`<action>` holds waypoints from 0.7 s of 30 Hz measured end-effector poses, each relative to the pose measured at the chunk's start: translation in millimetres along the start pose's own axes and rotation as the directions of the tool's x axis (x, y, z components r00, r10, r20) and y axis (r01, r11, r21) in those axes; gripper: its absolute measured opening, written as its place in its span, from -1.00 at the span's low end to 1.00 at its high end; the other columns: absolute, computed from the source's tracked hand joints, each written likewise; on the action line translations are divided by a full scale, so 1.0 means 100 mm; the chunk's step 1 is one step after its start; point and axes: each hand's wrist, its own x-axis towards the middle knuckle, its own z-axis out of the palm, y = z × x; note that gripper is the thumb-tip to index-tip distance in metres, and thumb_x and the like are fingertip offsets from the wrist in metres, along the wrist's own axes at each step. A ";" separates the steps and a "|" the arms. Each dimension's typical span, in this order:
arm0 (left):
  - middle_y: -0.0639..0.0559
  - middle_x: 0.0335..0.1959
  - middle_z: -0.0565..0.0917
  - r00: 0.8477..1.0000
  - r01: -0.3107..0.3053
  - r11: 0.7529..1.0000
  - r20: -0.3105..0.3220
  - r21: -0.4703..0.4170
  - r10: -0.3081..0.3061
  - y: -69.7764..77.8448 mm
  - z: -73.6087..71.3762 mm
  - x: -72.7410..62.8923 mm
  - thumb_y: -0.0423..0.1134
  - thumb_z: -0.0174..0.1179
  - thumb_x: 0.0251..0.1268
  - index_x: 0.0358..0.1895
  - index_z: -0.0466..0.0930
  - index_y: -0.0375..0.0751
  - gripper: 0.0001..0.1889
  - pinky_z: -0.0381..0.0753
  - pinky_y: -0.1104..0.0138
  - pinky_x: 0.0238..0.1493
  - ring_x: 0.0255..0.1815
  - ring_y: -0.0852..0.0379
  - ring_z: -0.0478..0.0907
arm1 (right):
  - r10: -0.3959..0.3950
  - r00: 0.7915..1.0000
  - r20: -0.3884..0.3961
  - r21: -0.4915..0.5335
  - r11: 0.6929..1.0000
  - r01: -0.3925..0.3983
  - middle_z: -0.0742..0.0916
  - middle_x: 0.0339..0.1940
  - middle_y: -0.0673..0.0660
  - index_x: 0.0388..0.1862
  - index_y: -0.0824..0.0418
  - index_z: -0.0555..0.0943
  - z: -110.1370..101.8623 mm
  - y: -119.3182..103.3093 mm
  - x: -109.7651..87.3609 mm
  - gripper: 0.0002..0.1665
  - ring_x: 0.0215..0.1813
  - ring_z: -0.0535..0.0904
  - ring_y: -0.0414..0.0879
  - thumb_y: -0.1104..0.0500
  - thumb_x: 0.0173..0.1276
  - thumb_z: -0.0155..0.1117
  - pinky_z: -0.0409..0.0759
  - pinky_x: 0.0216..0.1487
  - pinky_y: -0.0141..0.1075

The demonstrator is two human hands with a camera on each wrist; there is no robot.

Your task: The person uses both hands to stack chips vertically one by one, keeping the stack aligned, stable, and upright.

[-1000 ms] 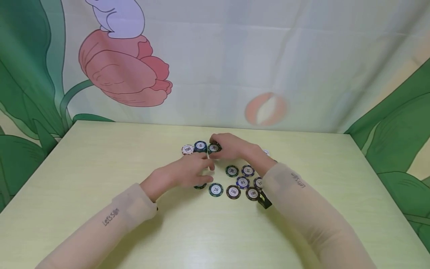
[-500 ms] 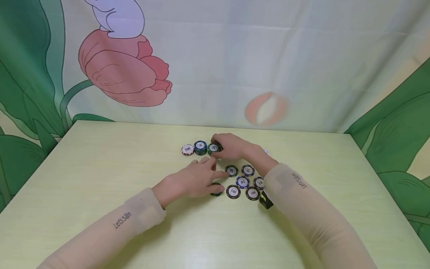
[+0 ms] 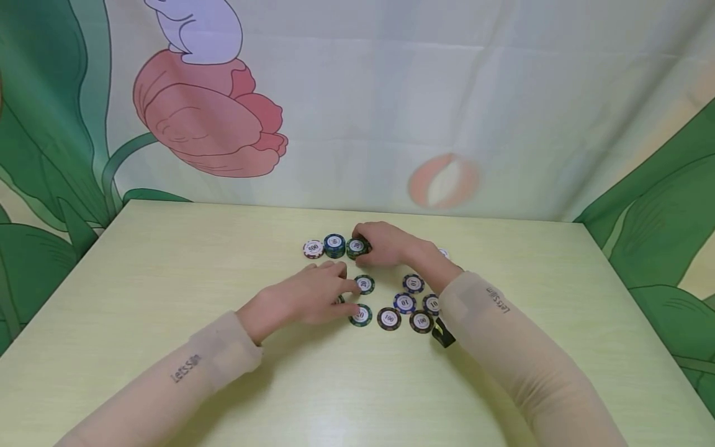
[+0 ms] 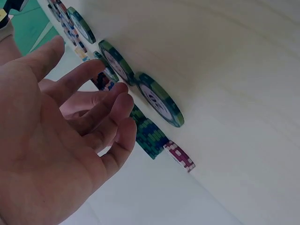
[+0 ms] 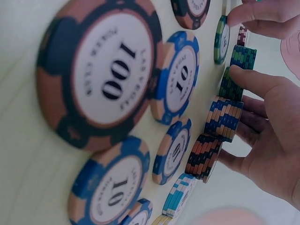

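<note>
My left hand [image 3: 298, 298] spreads over loose green poker chips, its index fingertip touching a green 20 chip [image 3: 366, 285]. Its thumb lies over the edge of a second green chip [image 3: 362, 316]. Part of another green chip [image 3: 338, 299] is hidden beneath that hand; the left wrist view shows a tilted-looking green chip [image 4: 161, 100] beyond the fingertips. At the back, my right hand [image 3: 388, 244] grips a stack of green chips [image 3: 355, 248], thumb on the near side [image 5: 229, 84], fingers behind. A blue-green stack [image 3: 334, 246] and white-and-red 500 chips [image 3: 313, 249] stand beside it.
Loose blue 10 chips [image 3: 404, 303] and black-and-orange 100 chips [image 3: 388, 319] lie under the right forearm. In the right wrist view a blue-and-orange stack [image 5: 224, 118], a black-and-orange stack [image 5: 203, 157] and a light blue stack [image 5: 180, 194] continue the row. A patterned curtain [image 3: 357, 124] hangs behind the table.
My left hand reached right onto a green chip, then drew back left, and that chip slid left with its finger. My right hand stays at the green stack.
</note>
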 end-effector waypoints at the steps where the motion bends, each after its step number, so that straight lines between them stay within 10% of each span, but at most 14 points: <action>1: -0.05 0.05 0.53 1.000 0.000 1.000 -0.005 -0.003 0.000 -0.01 0.00 -0.01 0.13 0.17 0.51 0.21 0.68 -0.02 -0.58 0.46 0.04 0.08 0.08 0.00 0.45 | -0.001 1.000 -0.001 -0.001 1.000 0.001 0.66 0.18 0.18 0.31 0.31 0.50 0.00 0.01 0.00 -0.44 0.22 0.56 0.03 0.11 0.42 0.38 0.45 0.30 -0.14; 21: 0.01 -0.33 0.53 0.992 0.045 0.999 -0.116 0.025 -0.042 -0.06 -0.02 0.09 -0.09 0.31 0.44 -0.15 0.66 -0.26 -0.74 0.49 0.22 -0.29 -0.35 0.10 0.45 | 0.000 1.000 -0.022 -0.057 0.998 -0.001 0.64 0.06 0.18 0.17 0.37 0.57 0.05 0.11 0.04 -0.51 0.09 0.57 0.02 0.10 0.41 0.39 0.49 0.22 -0.15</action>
